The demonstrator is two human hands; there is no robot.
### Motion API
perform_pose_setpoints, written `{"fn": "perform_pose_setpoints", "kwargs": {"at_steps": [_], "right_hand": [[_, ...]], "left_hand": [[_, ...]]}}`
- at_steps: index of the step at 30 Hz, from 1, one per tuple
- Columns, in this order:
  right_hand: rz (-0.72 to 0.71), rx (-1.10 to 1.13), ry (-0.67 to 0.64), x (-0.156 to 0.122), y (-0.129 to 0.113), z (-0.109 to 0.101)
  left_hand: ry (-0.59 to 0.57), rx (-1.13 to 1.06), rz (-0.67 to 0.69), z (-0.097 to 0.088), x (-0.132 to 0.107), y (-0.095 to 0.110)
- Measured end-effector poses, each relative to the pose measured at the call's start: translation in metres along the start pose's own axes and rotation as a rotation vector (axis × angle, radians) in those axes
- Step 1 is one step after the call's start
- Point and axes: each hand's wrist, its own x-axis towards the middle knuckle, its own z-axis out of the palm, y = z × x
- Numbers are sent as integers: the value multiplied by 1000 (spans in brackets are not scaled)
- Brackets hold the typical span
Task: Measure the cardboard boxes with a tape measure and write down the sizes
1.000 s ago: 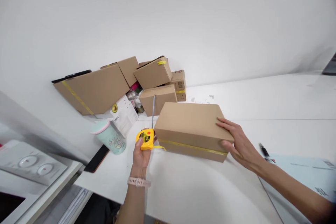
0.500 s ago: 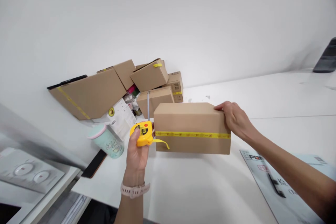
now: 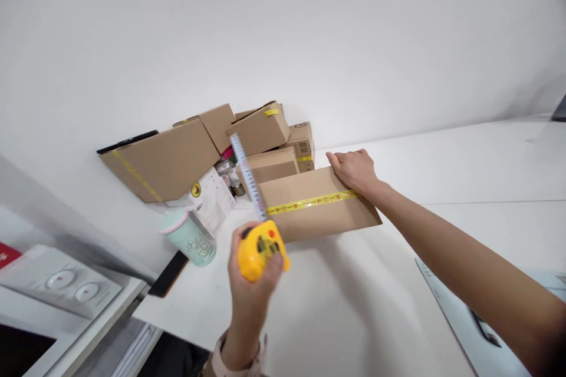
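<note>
My left hand [image 3: 252, 288] is closed around a yellow tape measure [image 3: 259, 250], thumb on its face. The measure's blade [image 3: 247, 174] sticks out up and to the left, passing in front of the left end of a cardboard box [image 3: 318, 218]. Yellow printed tape runs along the box, which is tilted over the white table. My right hand [image 3: 356, 174] grips the box's upper right edge, with its fingertips partly hidden behind the box.
Several cardboard boxes [image 3: 159, 159] are piled against the wall at the back left. Before them stand a mint tumbler [image 3: 190, 238] and a white packet with an avocado picture [image 3: 212, 200]. At right lies a pale printed sheet [image 3: 460, 312] with a black pen [image 3: 485, 330].
My left hand has turned the tape measure and moved it right and slightly down; its blade now slants left. My right hand has tilted the box and shifted left along it.
</note>
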Motion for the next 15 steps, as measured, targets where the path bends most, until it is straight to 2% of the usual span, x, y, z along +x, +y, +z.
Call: {"fn": "perform_pose_setpoints", "kwargs": {"at_steps": [4, 6, 10, 15], "right_hand": [[22, -34, -11, -2, 0, -1], [37, -45, -17, -1, -1, -1], [34, -39, -12, -1, -5, -1], [-69, 15, 16, -4, -7, -5]], "left_hand": [[-271, 26, -214, 21, -43, -12], [-332, 27, -286, 30, -56, -23], [-323, 7, -316, 42, -72, -35], [-298, -11, -397, 46, -86, -36]]}}
